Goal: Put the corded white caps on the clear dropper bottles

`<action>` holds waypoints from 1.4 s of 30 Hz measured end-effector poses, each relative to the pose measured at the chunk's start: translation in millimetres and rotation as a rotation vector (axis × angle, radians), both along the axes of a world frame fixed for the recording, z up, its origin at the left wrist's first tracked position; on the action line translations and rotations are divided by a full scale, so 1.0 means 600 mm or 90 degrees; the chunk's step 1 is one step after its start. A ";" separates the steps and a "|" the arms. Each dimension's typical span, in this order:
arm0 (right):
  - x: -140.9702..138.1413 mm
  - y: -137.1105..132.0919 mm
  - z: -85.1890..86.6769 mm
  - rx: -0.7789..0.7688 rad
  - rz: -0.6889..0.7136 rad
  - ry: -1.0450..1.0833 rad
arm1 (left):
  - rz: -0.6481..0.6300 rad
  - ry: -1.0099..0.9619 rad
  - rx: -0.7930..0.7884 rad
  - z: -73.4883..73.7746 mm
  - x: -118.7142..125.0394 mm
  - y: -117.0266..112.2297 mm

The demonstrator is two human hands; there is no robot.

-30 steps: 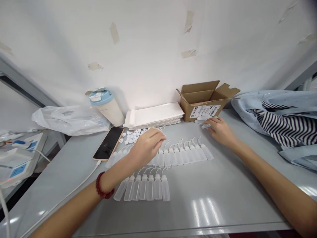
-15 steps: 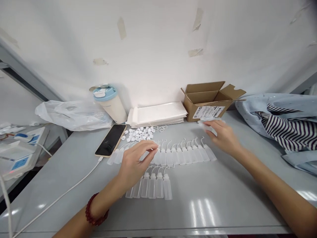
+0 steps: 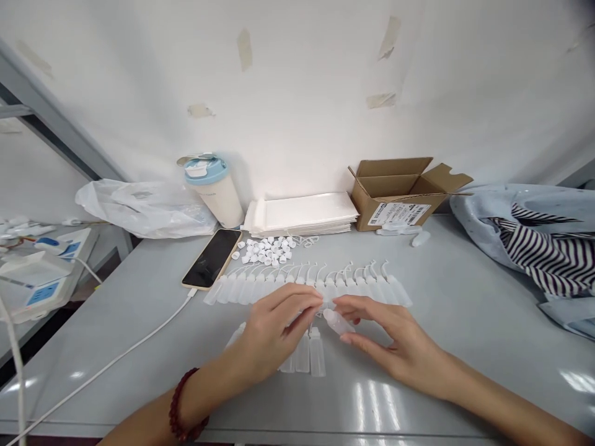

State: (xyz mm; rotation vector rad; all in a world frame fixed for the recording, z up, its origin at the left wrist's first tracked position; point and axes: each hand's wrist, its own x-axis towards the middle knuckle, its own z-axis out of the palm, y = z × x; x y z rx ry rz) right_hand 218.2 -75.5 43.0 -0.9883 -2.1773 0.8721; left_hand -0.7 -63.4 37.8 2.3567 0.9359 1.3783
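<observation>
Head view: right hand [image 3: 395, 347] holds bottle [image 3: 335, 321] crosswise, neck toward left hand [image 3: 274, 334].

A phone [image 3: 211, 258] lies up and left of the grip. A cup [image 3: 214, 192] stands behind it. A brown box [image 3: 404, 192] sits far back right, by a stripy cloth [image 3: 543, 238].

We see a glossy grey table [image 3: 465, 322]. At its centre lies a long row of small translucent plastic squeeze bottles [image 3: 307, 288], with a shorter row [image 3: 311, 356] at six o'clock. At twelve sit a heap of small white plastic caps [image 3: 267, 249] and a stack of flat white bags [image 3: 302, 214]. At eleven we find a black smartphone [image 3: 212, 258] on a white cable [image 3: 116, 362] and a cream tumbler with a blue lid [image 3: 216, 192]. At ten is a clear plastic bag [image 3: 144, 207], at one a brown cardboard box [image 3: 404, 192], and at three a pale blue cloth [image 3: 534, 204].
</observation>
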 end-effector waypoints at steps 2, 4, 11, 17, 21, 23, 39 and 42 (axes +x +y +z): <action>0.001 0.001 -0.003 0.007 -0.002 0.004 | -0.026 0.006 -0.003 -0.005 0.000 -0.003; 0.002 0.003 -0.004 0.023 -0.006 0.004 | -0.046 0.019 0.010 -0.009 -0.002 -0.007; -0.003 0.006 -0.003 0.073 0.030 0.008 | -0.064 0.120 0.139 -0.015 -0.005 -0.015; -0.005 0.001 -0.010 0.076 0.020 0.012 | -0.075 0.168 0.197 -0.018 -0.004 -0.012; -0.005 0.001 -0.010 0.081 0.027 0.015 | -0.068 0.175 0.202 -0.014 -0.004 -0.014; -0.005 0.000 -0.011 0.080 0.012 0.025 | -0.065 0.185 0.209 -0.008 -0.005 -0.016; -0.011 0.014 0.008 -0.554 0.152 0.427 | -0.112 0.143 0.080 0.005 0.006 -0.022; -0.011 0.014 0.003 -0.604 0.167 0.461 | -0.091 0.166 0.137 0.001 0.008 -0.022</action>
